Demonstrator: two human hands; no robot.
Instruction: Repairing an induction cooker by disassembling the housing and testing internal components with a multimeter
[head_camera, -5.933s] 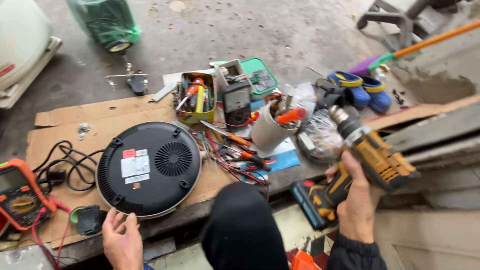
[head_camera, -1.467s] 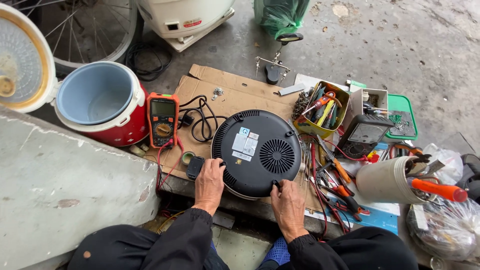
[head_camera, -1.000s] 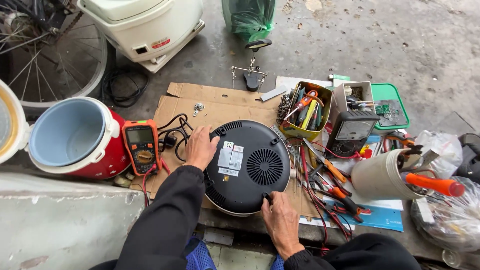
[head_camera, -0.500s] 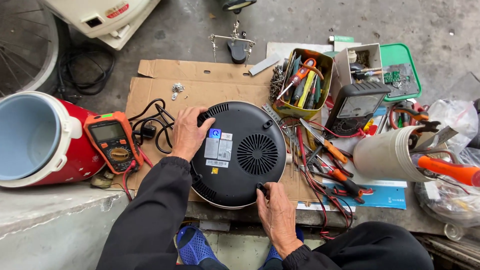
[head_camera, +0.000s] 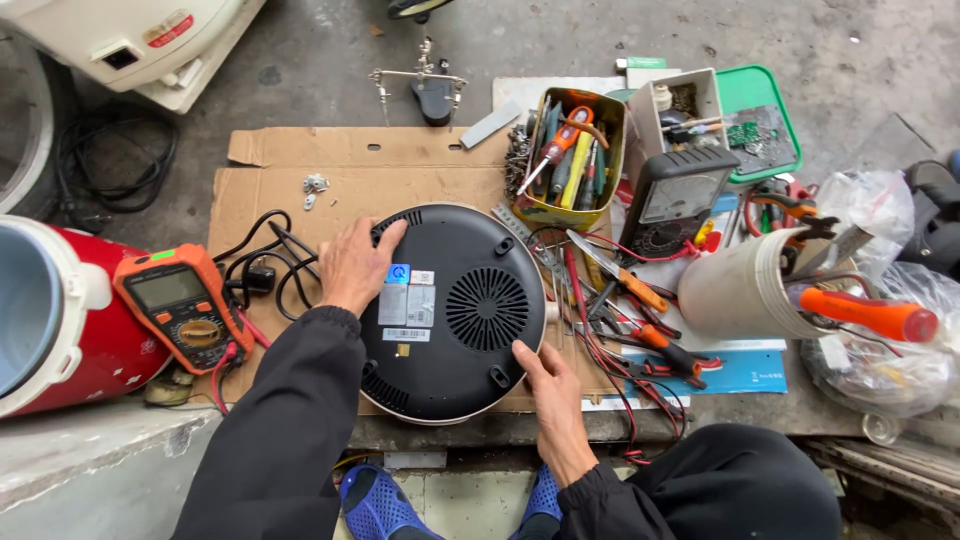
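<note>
Looking down from the head camera: steadying a round black induction cooker (head_camera: 470, 310), turned underside up, on a sheet of cardboard (head_camera: 300, 170). Resting the left hand (head_camera: 352, 262) open and fairly flat on the upper left rim, fingers spread over the edge beside the label. Laying the right hand (head_camera: 548, 385) open against the lower right rim, fingertips touching the casing near a foot, gripping nothing.

Keeping the cooker near the middle of the cardboard, just right of a coiled black cord (head_camera: 265, 270) and an orange multimeter (head_camera: 182, 305), and left of a tangle of red leads and pliers (head_camera: 640, 300). Leaving a yellow tin of screwdrivers (head_camera: 570, 160) just above it, untouched, and a few loose screws (head_camera: 315, 185) near the cardboard's upper left.

Judging by the two-sided hold: positioning or turning the housing, not yet opening it. Reaching for any tool calling for freeing one hand while bracing the casing with the other.
</note>
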